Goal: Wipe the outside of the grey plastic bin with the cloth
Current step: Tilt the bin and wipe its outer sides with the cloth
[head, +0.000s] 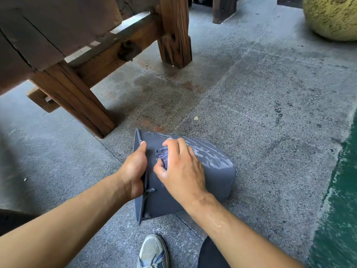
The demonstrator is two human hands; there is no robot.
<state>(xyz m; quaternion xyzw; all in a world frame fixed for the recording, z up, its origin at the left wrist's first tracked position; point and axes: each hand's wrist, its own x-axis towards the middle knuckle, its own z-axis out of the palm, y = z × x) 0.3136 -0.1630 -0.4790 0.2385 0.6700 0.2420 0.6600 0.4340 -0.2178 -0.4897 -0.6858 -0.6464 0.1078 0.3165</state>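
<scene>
The grey plastic bin (216,171) lies on its side on the concrete floor, rim to the left and base to the right. Pale dusty streaks cover its upper wall. My left hand (135,171) grips the rim, thumb lying along the outside wall. My right hand (181,167) presses a bunched purple-grey cloth (162,154) against the bin's wall near the rim; most of the cloth is hidden under the fingers and palm.
A heavy wooden bench (77,89) stands close behind the bin on the left, its legs on the stained concrete floor (270,93). A yellow speckled pot (332,16) sits far right. My shoe (153,252) is just below the bin. Green painted floor (342,209) runs along the right edge.
</scene>
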